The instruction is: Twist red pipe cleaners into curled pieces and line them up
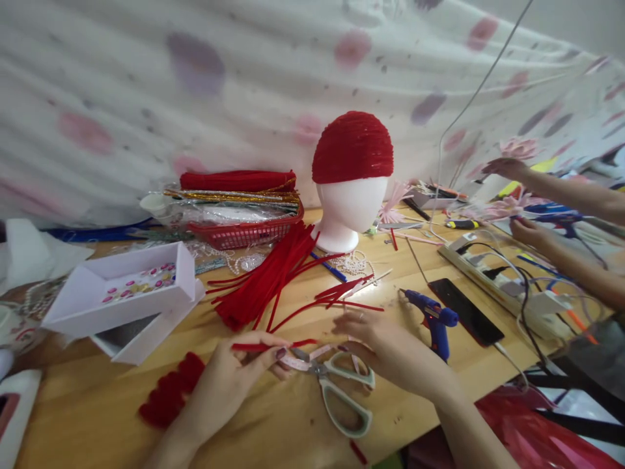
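Pinches a red chenille stem (248,347) and a pale pink tape (297,363) between thumb and fingers of the left hand (244,368), lower centre of the frame. Bends the fingers of the right hand (381,342) just to the right, near the upper handle of white-handled scissors (319,370); hard to make out whether gripping anything. Shows, mid-frame, a loose bundle of red chenille stems (266,277); upper centre right, a white foam head (342,207) wearing a red cap (354,150); right of centre, a blue glue gun (433,312).
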The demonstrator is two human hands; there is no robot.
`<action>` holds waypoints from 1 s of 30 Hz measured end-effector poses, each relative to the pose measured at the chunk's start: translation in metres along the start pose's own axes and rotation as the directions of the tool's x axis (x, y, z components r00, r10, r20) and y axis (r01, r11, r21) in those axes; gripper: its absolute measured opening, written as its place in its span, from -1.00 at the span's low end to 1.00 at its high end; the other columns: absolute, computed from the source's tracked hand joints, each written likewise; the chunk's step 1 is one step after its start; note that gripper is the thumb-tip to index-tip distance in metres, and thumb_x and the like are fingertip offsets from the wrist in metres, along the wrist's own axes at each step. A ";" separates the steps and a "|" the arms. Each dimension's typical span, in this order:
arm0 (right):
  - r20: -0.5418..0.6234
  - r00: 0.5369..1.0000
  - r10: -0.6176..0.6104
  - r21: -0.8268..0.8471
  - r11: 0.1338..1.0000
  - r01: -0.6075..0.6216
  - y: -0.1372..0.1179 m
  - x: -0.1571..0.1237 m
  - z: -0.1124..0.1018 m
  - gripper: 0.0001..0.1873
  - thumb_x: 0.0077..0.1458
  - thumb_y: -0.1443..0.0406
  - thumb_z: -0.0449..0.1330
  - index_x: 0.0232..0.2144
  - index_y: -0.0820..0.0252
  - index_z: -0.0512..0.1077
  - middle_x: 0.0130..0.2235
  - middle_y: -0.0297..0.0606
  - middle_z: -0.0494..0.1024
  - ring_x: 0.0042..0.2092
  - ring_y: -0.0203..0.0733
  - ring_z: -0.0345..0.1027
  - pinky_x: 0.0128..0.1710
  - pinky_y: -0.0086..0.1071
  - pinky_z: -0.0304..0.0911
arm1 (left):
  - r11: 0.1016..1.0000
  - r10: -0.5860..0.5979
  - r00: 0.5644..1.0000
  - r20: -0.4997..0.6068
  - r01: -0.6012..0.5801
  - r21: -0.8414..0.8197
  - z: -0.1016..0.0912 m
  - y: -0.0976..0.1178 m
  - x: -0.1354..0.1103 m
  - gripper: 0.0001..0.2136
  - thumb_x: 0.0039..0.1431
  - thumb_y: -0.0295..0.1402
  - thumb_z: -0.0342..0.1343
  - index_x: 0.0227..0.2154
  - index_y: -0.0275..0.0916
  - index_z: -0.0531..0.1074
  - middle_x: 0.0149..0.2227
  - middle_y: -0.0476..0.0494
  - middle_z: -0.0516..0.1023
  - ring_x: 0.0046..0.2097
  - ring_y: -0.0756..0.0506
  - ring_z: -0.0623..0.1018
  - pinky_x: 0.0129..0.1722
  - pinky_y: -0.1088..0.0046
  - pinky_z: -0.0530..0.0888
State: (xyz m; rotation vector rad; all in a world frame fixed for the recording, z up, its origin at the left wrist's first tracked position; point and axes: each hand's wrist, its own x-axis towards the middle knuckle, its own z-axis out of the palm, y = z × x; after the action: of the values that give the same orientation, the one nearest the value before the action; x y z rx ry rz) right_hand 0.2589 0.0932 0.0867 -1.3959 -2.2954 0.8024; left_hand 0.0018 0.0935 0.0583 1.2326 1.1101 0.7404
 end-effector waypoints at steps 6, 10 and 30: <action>0.074 0.985 -0.156 0.231 0.963 0.135 -0.027 0.019 0.018 -0.67 0.23 0.19 0.18 0.02 0.11 0.41 -0.12 -0.20 0.60 -0.14 -0.15 0.48 -0.16 -0.33 0.34 | 0.995 0.070 0.986 0.151 -0.081 0.063 0.008 0.010 -0.002 -0.85 0.13 -0.29 0.19 -0.33 -0.23 0.60 -0.33 -0.10 0.67 -0.28 -0.10 0.64 -0.24 0.49 0.52; 0.064 0.978 -0.198 0.332 0.928 0.167 -0.024 0.044 0.029 -0.82 0.24 0.26 0.16 -0.17 0.16 0.51 -0.26 -0.27 0.61 -0.28 -0.24 0.46 -0.28 -0.42 0.32 | 0.972 0.194 0.978 0.077 -0.202 0.120 -0.001 0.015 0.002 -0.86 0.15 -0.32 0.16 -0.30 -0.24 0.56 -0.34 -0.08 0.66 -0.32 -0.08 0.64 -0.24 0.47 0.52; -0.344 0.912 -0.226 0.538 0.748 0.388 -0.059 0.078 -0.004 -0.75 0.26 0.15 0.12 -0.41 0.15 0.39 -0.22 -0.25 0.47 -0.20 -0.23 0.35 -0.17 -0.37 0.27 | 0.926 0.368 0.921 -0.127 -0.375 -0.043 -0.036 0.074 0.013 -0.88 0.04 -0.34 0.27 -0.38 -0.27 0.54 -0.38 -0.08 0.68 -0.32 -0.04 0.64 -0.31 0.55 0.52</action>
State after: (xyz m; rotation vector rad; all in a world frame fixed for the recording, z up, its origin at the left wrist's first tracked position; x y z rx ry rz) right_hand 0.1837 0.1422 0.1264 -0.7490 -1.7677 1.0407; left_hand -0.0191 0.1340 0.1284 1.3750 0.9440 1.1418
